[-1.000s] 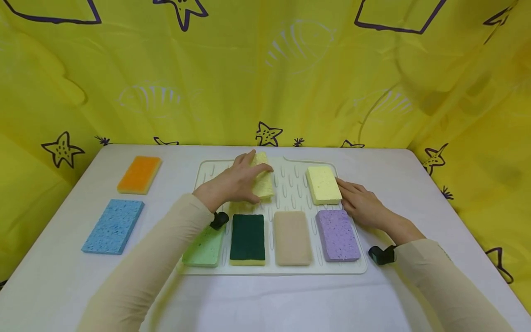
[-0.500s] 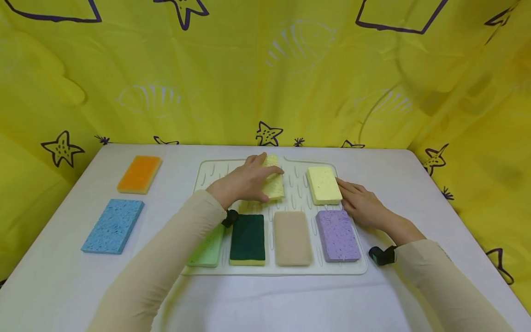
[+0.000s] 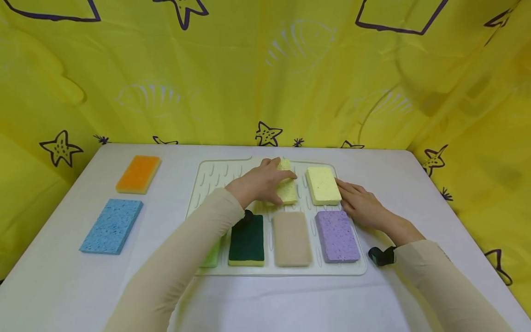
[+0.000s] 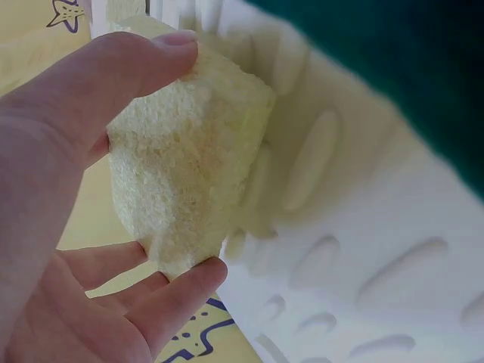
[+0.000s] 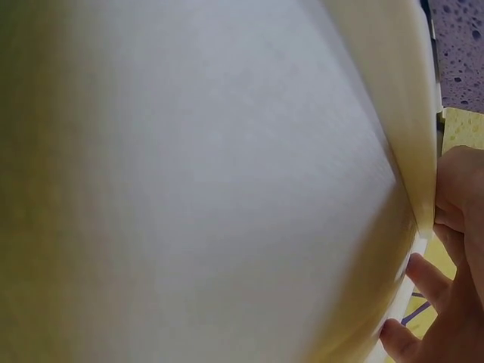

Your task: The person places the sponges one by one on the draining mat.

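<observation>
My left hand (image 3: 263, 180) pinches a pale yellow sponge (image 3: 287, 191) by its edges above the back middle of the ribbed white mat (image 3: 207, 177). In the left wrist view the thumb presses one side of that sponge (image 4: 181, 166), with fingertips on the opposite side. Whether its underside touches the mat is hard to tell. My right hand (image 3: 362, 205) lies with fingers extended along the mat's right edge, beside a second pale yellow sponge (image 3: 323, 186). Along the mat's front sit a purple sponge (image 3: 338, 236), a beige sponge (image 3: 292, 239), a dark green scouring sponge (image 3: 246, 242) and a partly hidden light green sponge (image 3: 211, 258).
Left of the mat, an orange sponge (image 3: 138, 174) and a blue sponge (image 3: 111, 226) lie on the white tablecloth (image 3: 257, 304). A yellow patterned curtain (image 3: 232, 74) closes off the back and sides.
The left hand has carried its pale yellow sponge to the right across the mat, towards the other pale yellow one. My right hand has stayed in place.
</observation>
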`<state>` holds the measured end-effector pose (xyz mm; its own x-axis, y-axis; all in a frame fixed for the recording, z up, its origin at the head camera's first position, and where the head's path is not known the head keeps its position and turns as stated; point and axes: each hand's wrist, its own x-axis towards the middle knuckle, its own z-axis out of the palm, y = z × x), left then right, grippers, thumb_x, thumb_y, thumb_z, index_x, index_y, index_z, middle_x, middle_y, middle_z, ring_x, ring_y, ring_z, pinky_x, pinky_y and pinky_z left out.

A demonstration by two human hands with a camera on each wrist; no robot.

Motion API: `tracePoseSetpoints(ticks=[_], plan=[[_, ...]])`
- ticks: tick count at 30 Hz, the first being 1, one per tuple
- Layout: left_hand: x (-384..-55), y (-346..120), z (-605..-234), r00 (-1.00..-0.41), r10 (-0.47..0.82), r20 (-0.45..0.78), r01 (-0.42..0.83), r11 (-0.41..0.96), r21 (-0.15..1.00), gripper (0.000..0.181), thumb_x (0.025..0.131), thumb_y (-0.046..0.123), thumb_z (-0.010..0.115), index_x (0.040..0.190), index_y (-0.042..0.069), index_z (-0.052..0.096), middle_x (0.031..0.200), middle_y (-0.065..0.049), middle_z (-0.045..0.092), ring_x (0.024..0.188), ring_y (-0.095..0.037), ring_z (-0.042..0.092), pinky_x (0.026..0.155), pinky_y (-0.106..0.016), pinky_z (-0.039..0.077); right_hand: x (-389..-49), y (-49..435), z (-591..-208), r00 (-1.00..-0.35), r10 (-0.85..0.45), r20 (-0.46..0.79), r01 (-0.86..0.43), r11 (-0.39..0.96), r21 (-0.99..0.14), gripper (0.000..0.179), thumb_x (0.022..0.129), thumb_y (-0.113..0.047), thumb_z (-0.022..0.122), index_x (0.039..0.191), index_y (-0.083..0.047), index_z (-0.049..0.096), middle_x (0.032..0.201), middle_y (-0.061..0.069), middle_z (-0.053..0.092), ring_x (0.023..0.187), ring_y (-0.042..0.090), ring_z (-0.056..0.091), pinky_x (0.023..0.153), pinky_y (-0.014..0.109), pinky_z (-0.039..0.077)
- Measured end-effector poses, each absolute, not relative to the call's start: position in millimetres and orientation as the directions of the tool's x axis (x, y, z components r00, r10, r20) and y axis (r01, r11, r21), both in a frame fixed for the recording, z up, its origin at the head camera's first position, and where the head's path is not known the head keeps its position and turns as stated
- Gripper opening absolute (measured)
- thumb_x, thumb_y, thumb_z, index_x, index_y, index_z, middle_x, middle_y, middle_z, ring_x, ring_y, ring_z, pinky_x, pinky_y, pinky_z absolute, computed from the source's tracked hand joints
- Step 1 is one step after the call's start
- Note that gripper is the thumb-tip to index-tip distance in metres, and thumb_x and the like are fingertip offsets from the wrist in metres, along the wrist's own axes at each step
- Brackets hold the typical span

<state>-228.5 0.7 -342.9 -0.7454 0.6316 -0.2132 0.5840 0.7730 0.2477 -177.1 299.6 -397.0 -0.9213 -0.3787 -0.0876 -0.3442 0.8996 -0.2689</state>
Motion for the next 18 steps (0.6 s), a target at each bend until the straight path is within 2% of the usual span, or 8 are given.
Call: tracePoseSetpoints(ticks=[3, 11, 18], plan=[[-229.1, 5.4, -342.7, -0.741, 0.635, -0.22, 0.592, 0.771, 0.235, 0.073, 0.083, 0.035, 0.08, 0.147, 0.035, 0.046, 0.163, -0.019, 0.021, 0.148, -0.042, 0.024, 0.109, -0.053, 0.043, -176.7, 298.9, -396.2, -0.923, -0.373, -0.09, -0.338, 0.901, -0.27, 0.053, 0.105, -0.019, 0.041, 0.155, -0.005, 0.03, 0.164, 0.015, 0.024, 0.142, 0.048, 0.03, 0.102, 0.075, 0.03], [-229.7, 14.5, -344.1, -0.721, 0.635, -0.276, 0.592, 0.772, 0.229, 0.073, 0.082, 0.04, 0.08, 0.147, 0.033, 0.048, 0.151, -0.013, 0.04, 0.135, -0.033, 0.038, 0.108, -0.048, 0.045, -176.1, 298.4, -395.9, -0.923, -0.374, -0.092, -0.338, 0.901, -0.27, 0.054, 0.105, -0.019, 0.042, 0.155, -0.005, 0.029, 0.163, 0.015, 0.024, 0.142, 0.048, 0.03, 0.102, 0.075, 0.03], [-231.2, 16.2, -345.2, -0.708, 0.638, -0.303, 0.599, 0.77, 0.22, 0.072, 0.082, 0.04, 0.08, 0.146, 0.034, 0.048, 0.147, -0.008, 0.046, 0.132, -0.028, 0.043, 0.111, -0.044, 0.042, -177.0, 299.2, -394.4, -0.918, -0.385, -0.089, -0.351, 0.898, -0.264, 0.053, 0.106, -0.02, 0.041, 0.155, -0.004, 0.03, 0.163, 0.016, 0.025, 0.141, 0.049, 0.031, 0.102, 0.075, 0.031]])
